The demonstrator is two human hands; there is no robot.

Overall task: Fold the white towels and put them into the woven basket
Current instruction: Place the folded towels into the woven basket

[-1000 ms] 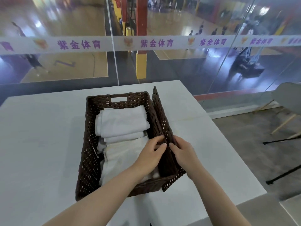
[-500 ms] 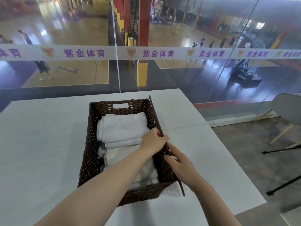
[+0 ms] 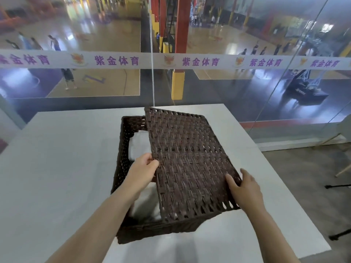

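White towels [image 3: 140, 147] lie folded in the brown woven basket [image 3: 121, 158]; both hands [image 3: 141, 172] [image 3: 245, 188] grip its woven lid [image 3: 190, 160].

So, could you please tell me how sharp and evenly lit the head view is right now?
Head view: the woven lid and both hands are fairly sharp; the white towels beneath look smeared and washed out; the glass wall carries hazy reflections; wide-angle distortion bends the banner and the table edges.
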